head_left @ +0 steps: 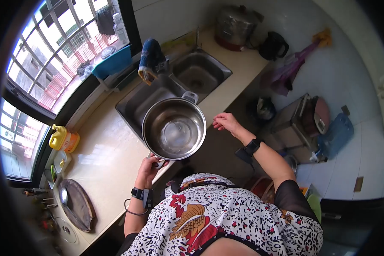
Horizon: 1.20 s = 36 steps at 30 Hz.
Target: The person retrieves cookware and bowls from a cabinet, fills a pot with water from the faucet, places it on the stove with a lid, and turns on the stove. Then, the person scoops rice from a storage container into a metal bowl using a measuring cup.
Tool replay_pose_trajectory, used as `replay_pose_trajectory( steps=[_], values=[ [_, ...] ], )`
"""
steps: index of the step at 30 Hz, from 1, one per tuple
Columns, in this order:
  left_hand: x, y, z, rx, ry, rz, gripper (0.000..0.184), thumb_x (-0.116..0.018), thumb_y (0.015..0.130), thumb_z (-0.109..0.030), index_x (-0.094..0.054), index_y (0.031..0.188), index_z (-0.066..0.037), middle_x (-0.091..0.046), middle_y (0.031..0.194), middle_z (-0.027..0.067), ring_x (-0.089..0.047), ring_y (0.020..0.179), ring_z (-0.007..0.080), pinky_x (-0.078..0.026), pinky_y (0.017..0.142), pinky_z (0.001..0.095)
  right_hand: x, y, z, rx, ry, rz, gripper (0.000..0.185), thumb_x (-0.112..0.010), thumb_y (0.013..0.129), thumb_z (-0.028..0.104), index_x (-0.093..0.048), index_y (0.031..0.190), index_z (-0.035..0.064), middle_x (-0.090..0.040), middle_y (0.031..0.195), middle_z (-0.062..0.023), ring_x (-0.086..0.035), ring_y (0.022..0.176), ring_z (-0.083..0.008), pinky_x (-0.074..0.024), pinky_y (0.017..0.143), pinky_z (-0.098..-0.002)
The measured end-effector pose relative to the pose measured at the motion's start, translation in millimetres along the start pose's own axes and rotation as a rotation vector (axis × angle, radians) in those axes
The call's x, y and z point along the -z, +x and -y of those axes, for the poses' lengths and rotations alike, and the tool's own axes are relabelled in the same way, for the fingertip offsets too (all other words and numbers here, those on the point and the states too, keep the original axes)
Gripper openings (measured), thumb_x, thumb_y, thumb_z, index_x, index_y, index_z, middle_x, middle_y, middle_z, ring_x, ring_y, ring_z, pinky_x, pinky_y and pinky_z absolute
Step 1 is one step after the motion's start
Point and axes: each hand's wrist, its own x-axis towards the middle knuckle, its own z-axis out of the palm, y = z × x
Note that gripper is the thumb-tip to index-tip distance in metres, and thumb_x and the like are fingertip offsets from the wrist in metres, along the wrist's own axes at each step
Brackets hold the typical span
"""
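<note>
The fingers of the left hand [147, 171] are closed around the near handle [158, 163] of the metal pot [157, 128], 1 of its 2 handles; the body lies just beyond their tips. The far handle [190, 97] points toward the sink [196, 77] with 2 basins. The pot overlaps the sink and the edge of the surface [100, 147]; whether it touches either, I cannot tell. The right hand's [227, 123] fingers are loosely curled, slightly parted, just beside the pot's right rim, apart from it.
</note>
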Motion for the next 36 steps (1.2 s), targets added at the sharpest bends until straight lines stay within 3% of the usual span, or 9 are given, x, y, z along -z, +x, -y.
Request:
replay_pose_trajectory(
  steps=[7, 14, 16, 19, 20, 26, 27, 30, 36],
  values=[
    [-72, 94, -20, 0.020, -0.037, -0.054, 0.033, -0.045, 0.069, 0.007, -0.055, 0.100, 0.001, -0.060, 0.098, 0.0122, -0.059, 0.097, 0.0259, -0.054, 0.085, 0.0442, 108, 115, 33, 0.054, -0.014, 0.006, 0.027, -0.055, 0.088, 0.016, -0.056, 0.110, 0.0010, -0.065, 0.100, -0.0111, -0.063, 0.088, -0.0168, -0.0514, 0.069, -0.0269],
    [-151, 183, -45, 0.020, -0.029, -0.168, 0.024, -0.049, 0.071, 0.009, -0.055, 0.093, 0.002, -0.057, 0.093, 0.0102, -0.056, 0.090, 0.0205, -0.056, 0.083, 0.0423, 192, 275, 58, 0.155, -0.117, 0.103, 0.043, -0.058, 0.088, 0.016, -0.047, 0.127, 0.0013, -0.057, 0.120, -0.0125, -0.058, 0.103, -0.0175, -0.0508, 0.077, -0.0286],
    [-169, 213, -46, 0.001, -0.066, -0.225, 0.023, -0.049, 0.072, 0.009, -0.053, 0.096, 0.008, -0.058, 0.096, 0.0147, -0.061, 0.094, 0.0311, -0.058, 0.081, 0.0394, 212, 330, 67, 0.196, -0.199, 0.149, 0.047, -0.060, 0.087, 0.016, -0.045, 0.129, 0.0017, -0.054, 0.124, -0.0131, -0.055, 0.110, -0.0192, -0.0494, 0.082, -0.0301],
    [-178, 267, -37, -0.011, -0.050, -0.277, 0.022, -0.048, 0.073, 0.010, -0.053, 0.094, 0.010, -0.057, 0.097, 0.0156, -0.060, 0.084, 0.0260, -0.057, 0.083, 0.0402, 236, 415, 85, 0.343, -0.328, 0.229, 0.056, -0.062, 0.085, 0.020, -0.040, 0.133, 0.0001, -0.048, 0.131, -0.0165, -0.048, 0.120, -0.0244, -0.0438, 0.093, -0.0331],
    [-221, 267, -54, 0.012, -0.156, -0.325, 0.015, -0.047, 0.075, 0.010, -0.053, 0.089, 0.010, -0.056, 0.094, 0.0147, -0.052, 0.071, 0.0187, -0.057, 0.086, 0.0401, 242, 438, 88, 0.402, -0.372, 0.255, 0.060, -0.062, 0.085, 0.021, -0.037, 0.135, -0.0009, -0.046, 0.134, -0.0179, -0.045, 0.124, -0.0266, -0.0413, 0.097, -0.0343],
    [-266, 327, -67, 0.033, -0.317, -0.487, 0.005, -0.049, 0.077, 0.007, -0.046, 0.077, 0.003, -0.039, 0.072, 0.0044, -0.044, 0.063, 0.0147, -0.056, 0.087, 0.0433, 227, 524, 142, 0.256, -0.507, 0.228, 0.080, -0.055, 0.087, 0.039, -0.020, 0.140, -0.0090, -0.026, 0.145, -0.0270, -0.028, 0.135, -0.0332, -0.0259, 0.108, -0.0343],
    [-249, 339, -57, 0.024, -0.305, -0.483, 0.006, -0.051, 0.077, 0.005, -0.046, 0.077, 0.002, -0.040, 0.071, 0.0042, -0.043, 0.063, 0.0147, -0.057, 0.083, 0.0393, 223, 536, 139, 0.259, -0.484, 0.237, 0.079, -0.052, 0.088, 0.041, -0.019, 0.140, -0.0100, -0.026, 0.144, -0.0286, -0.029, 0.134, -0.0339, -0.0265, 0.108, -0.0338],
    [-212, 368, -44, 0.048, -0.290, -0.489, 0.003, -0.046, 0.079, 0.007, -0.045, 0.079, 0.005, -0.047, 0.080, 0.0105, -0.057, 0.077, 0.0269, -0.057, 0.085, 0.0465, 219, 557, 130, 0.291, -0.407, 0.318, 0.076, -0.052, 0.088, 0.041, -0.023, 0.140, -0.0076, -0.036, 0.139, -0.0273, -0.037, 0.130, -0.0336, -0.0298, 0.105, -0.0343],
    [-215, 380, -55, 0.037, -0.217, -0.481, 0.004, -0.046, 0.080, 0.006, -0.045, 0.083, 0.004, -0.046, 0.082, 0.0092, -0.053, 0.080, 0.0227, -0.057, 0.086, 0.0430, 218, 573, 121, 0.327, -0.364, 0.164, 0.060, -0.051, 0.089, 0.040, -0.044, 0.130, -0.0033, -0.050, 0.129, -0.0227, -0.048, 0.121, -0.0305, -0.0379, 0.096, -0.0356]
  ],
)
